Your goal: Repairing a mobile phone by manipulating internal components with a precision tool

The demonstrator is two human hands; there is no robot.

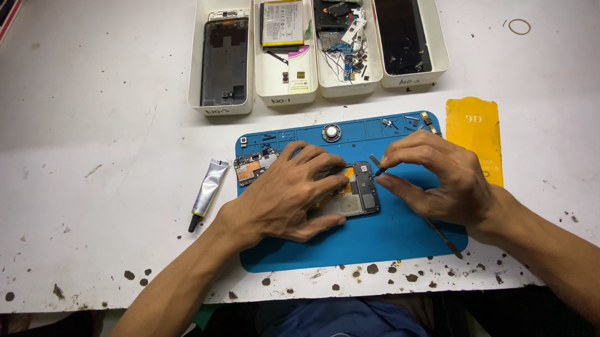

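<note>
The open phone point(354, 194) lies between both hands on the blue mat point(382, 242), long side left to right; the left hand point(284, 195) presses it flat; the right hand point(440, 180) pinches a thin tool point(375, 163) at its right end

Room and obstructions, as I find them:

- Blue work mat point(382, 242): near half bare in front of my hands; open passage along its front edge.
- Opened phone frame point(357, 193): mid-mat, under my left grip point(284, 195); blocks the centre.
- Circuit board point(252, 167): at the mat's left edge, just beside my left grip.
- Round speaker point(331, 133) and small loose parts: line the mat's far edge.
- Glue tube point(208, 189): on the counter point(87, 162), just left of the mat; beyond it, wide open surface.
- Four white trays point(221, 105): a wall across the far side.
- Yellow sheet point(475, 136): flat, right of the mat, beside my right grip point(440, 180).
- Thin tool point(445, 240): runs under my right wrist towards the front edge.
</note>
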